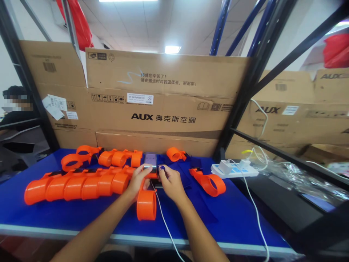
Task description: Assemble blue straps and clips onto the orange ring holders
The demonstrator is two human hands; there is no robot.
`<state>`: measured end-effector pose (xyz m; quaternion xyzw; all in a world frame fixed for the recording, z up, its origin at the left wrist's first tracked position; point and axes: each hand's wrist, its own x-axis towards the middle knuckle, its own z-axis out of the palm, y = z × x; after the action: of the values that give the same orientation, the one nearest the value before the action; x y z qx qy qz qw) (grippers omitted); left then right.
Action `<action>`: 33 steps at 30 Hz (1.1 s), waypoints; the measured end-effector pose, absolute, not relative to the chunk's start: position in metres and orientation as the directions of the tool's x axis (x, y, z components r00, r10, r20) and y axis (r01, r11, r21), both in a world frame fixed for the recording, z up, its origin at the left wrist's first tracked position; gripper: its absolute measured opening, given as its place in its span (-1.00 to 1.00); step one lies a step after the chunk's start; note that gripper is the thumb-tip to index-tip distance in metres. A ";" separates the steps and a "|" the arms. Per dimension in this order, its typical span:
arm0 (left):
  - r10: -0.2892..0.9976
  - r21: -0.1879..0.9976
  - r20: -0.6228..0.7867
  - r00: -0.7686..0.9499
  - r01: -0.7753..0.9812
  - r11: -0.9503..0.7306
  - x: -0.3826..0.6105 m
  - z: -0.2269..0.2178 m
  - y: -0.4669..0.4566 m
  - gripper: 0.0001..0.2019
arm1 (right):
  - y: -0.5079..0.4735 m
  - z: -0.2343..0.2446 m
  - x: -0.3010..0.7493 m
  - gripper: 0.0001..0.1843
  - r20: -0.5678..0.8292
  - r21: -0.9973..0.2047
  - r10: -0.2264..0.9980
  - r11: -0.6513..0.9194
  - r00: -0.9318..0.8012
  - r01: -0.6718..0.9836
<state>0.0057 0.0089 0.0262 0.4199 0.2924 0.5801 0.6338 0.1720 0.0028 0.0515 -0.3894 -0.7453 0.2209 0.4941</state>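
Note:
My left hand [138,181] is closed around the flat arm of an orange plastic ring-shaped piece [146,205], with the thumb on top. The ring hangs down toward the table's front edge. At the right end of that arm, my right hand [172,182] pinches a small dark blue piece [161,168]; its exact kind is too small to tell. Just behind the hands stands a phone [150,159] with a lit screen. A white cable [163,214] runs from beneath the hands to the front edge.
A row of similar orange rings [73,187] lies left on the blue table [114,223], with several more behind. Another ring piece [209,183] lies right, by a white power strip [234,169]. Cardboard [163,134] and black rack posts [240,98] stand behind. A person [17,102] is far left.

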 end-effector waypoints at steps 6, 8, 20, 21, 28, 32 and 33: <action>1.000 0.865 0.018 0.005 -0.501 -0.013 0.003 0.028 0.014 -0.62 | 0.015 0.045 0.168 -0.62 0.278 -0.917 0.956 0.293 0.093 -0.272; 1.000 0.873 0.024 -0.006 -0.486 -0.024 0.002 0.028 0.014 -0.57 | 0.019 0.044 0.170 -0.72 0.119 -0.870 0.986 0.162 0.121 -0.465; 0.999 0.892 0.035 -0.009 -0.451 -0.035 0.005 0.026 0.012 -0.53 | 0.026 0.039 0.176 -0.81 -0.112 -0.790 0.990 -0.033 0.091 -0.613; 0.999 0.894 0.035 -0.011 -0.446 -0.036 0.005 0.025 0.012 -0.53 | 0.026 0.039 0.176 -0.80 -0.116 -0.794 0.988 -0.028 0.106 -0.608; 0.999 0.908 0.033 -0.016 -0.416 -0.037 0.006 0.024 0.012 -0.57 | 0.027 0.039 0.178 -0.81 -0.133 -0.806 0.982 -0.030 0.131 -0.591; 0.999 0.909 0.032 -0.016 -0.416 -0.036 0.007 0.024 0.012 -0.57 | 0.027 0.038 0.179 -0.78 -0.131 -0.808 0.982 -0.027 0.136 -0.588; 0.999 0.908 0.034 -0.016 -0.417 -0.037 0.007 0.024 0.012 -0.56 | 0.027 0.038 0.179 -0.77 -0.129 -0.809 0.982 -0.022 0.141 -0.588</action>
<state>0.0070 0.0117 0.0242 0.3886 0.3745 0.6063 0.5840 0.1794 0.0265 0.0384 -0.3839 -0.2566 0.6031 0.6504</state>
